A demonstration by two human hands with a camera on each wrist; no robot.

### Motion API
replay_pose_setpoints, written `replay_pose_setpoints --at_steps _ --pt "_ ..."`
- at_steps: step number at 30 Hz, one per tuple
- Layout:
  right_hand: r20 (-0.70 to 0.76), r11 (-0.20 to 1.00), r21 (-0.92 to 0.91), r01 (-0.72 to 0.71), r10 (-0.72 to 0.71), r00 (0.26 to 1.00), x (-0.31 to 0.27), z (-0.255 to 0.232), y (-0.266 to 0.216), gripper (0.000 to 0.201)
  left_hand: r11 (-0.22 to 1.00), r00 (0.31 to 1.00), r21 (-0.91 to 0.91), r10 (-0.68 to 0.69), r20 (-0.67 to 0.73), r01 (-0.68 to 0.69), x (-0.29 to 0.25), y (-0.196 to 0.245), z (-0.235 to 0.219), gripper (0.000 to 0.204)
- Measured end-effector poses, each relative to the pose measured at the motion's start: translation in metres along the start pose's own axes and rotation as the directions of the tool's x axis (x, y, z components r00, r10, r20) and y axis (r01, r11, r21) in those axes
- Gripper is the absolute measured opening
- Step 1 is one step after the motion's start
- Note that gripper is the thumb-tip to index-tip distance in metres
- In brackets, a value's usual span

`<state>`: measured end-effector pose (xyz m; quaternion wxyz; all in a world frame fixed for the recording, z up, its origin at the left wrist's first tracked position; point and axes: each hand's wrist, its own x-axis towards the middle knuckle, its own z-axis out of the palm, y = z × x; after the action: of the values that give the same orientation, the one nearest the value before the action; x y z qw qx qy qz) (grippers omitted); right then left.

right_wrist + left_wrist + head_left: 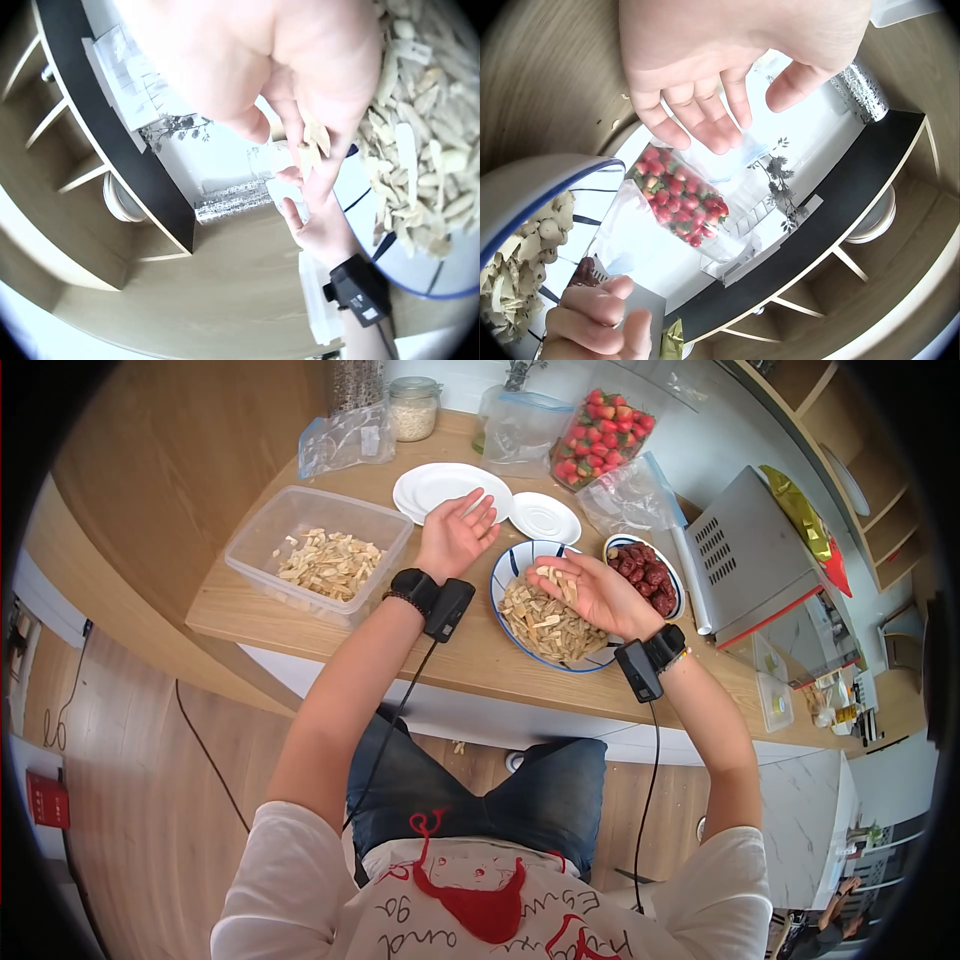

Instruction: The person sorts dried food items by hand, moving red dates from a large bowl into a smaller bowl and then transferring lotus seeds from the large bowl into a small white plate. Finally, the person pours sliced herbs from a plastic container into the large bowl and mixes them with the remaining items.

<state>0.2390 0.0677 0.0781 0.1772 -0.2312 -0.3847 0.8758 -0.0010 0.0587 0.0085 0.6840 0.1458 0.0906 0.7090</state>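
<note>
My right hand (pixel 608 598) is over a white bowl with blue stripes (pixel 512 563), its fingers curled around a few pale dried slices (pixel 315 141). A heap of similar pale, thin pieces (pixel 553 630) fills much of the bowl. My left hand (pixel 458 542) holds nothing; its palm is turned up and its fingers are loosely bent, in front of the white plates (pixel 420 485). To its left stands a clear plastic container (pixel 393 545) with pale dried slices (pixel 330 563) heaped inside.
A small bowl of dark red dates (pixel 645 572) is right of the striped bowl. Behind are a white saucer (pixel 545 518), a clear box of strawberries (pixel 605 435), plastic bags (pixel 345 442) and a glass jar (pixel 413 412). A grey appliance (pixel 735 545) stands at the right.
</note>
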Motion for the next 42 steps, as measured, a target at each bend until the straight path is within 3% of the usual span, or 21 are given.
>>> replay_pose_setpoints --at_steps 2,5,6,7,9,11,13,15,17,20,23,26,29,30,32,35,37,39,42 --pt "-0.08 0.987 0.158 0.027 -0.015 0.997 0.007 -0.011 0.001 0.033 1.0 1.0 -0.005 -0.004 -0.001 0.004 0.0 0.0 0.001 0.038" --pt "0.029 0.881 0.469 -0.053 0.045 0.999 0.027 -0.034 -0.001 0.026 1.0 1.0 -0.01 -0.003 -0.003 0.003 0.0 -0.001 0.001 0.038" --pt "-0.042 0.894 0.447 0.009 0.011 0.999 0.036 -0.033 -0.006 0.022 1.0 1.0 -0.008 -0.003 0.005 0.003 0.0 -0.001 0.0 0.038" --pt "0.087 0.842 0.536 -0.061 0.016 0.996 0.039 -0.02 -0.015 0.02 1.0 1.0 -0.007 -0.005 0.012 0.005 0.0 -0.001 0.0 0.038" --pt "0.052 0.834 0.551 0.025 -0.063 0.997 0.057 0.006 -0.032 0.015 1.0 1.0 0.008 -0.01 0.013 0.009 0.0 -0.001 0.001 0.037" --pt "0.1 0.864 0.485 0.137 -0.21 0.973 0.08 0.039 -0.041 0.011 0.999 1.0 0.028 -0.016 0.01 0.016 -0.001 -0.001 0.005 0.036" --pt "0.364 0.949 0.299 0.101 -0.212 0.907 0.12 0.058 -0.047 0.009 0.997 0.999 0.072 0.004 0.033 -0.007 0.005 -0.002 -0.002 0.041" --pt "0.274 0.979 0.1 0.177 -0.198 0.941 0.142 0.104 -0.036 0.014 0.995 0.994 0.091 0.03 0.109 -0.04 0.016 -0.007 -0.018 0.045" --pt "0.108 0.906 -0.294 0.305 -0.286 0.952 0.149 0.154 -0.013 0.028 0.992 0.966 0.091 0.059 0.251 -0.085 0.03 -0.008 -0.033 0.048" --pt "0.266 0.923 -0.368 0.11 -0.009 0.964 0.164 0.169 0.004 0.045 0.985 0.965 0.128 0.081 0.249 -0.115 0.02 -0.003 -0.035 0.056" --pt "0.316 0.897 -0.371 0.24 -0.121 0.941 0.163 0.16 0.012 0.053 0.976 0.971 0.178 0.08 0.225 -0.122 0.021 -0.006 -0.032 0.058" --pt "0.3 0.901 -0.33 0.282 -0.183 0.936 0.146 0.14 -0.005 0.052 0.972 0.982 0.211 0.068 0.179 -0.106 0.017 -0.008 -0.03 0.056" --pt "0.197 0.905 -0.369 0.211 -0.145 0.97 0.105 0.119 -0.03 0.047 0.973 0.994 0.225 0.02 0.11 -0.045 0.011 -0.006 -0.011 0.047" --pt "0.17 0.85 -0.471 0.234 -0.172 0.97 0.095 0.105 -0.038 0.043 0.996 0.997 0.087 0.02 0.071 -0.026 0.001 -0.005 0.001 0.043" --pt "0.113 0.71 -0.662 0.24 -0.221 0.969 0.075 0.075 -0.047 0.037 0.994 0.994 0.106 0.0 0.109 -0.012 0.008 -0.004 0.0 0.041" --pt "0.043 0.273 -0.956 0.111 -0.242 0.969 0.046 0.05 -0.043 0.027 0.998 0.997 0.059 -0.014 0.071 0.01 0.003 -0.003 0.0 0.042" --pt "0.098 0.193 -0.974 0.116 -0.103 0.99 0.039 0.025 -0.028 0.025 0.999 0.998 0.037 -0.019 0.057 0.017 0.002 -0.002 0.002 0.039" --pt "0.124 0.298 -0.947 0.117 0.002 0.992 0.025 0.021 -0.016 0.027 0.999 0.999 0.039 -0.022 0.035 0.021 0.001 -0.003 0.005 0.04" --pt "0.157 0.057 -0.985 0.163 -0.091 0.983 0.017 0.035 -0.001 0.026 0.998 0.999 0.058 -0.021 0.037 0.018 0.0 -0.003 0.006 0.04"
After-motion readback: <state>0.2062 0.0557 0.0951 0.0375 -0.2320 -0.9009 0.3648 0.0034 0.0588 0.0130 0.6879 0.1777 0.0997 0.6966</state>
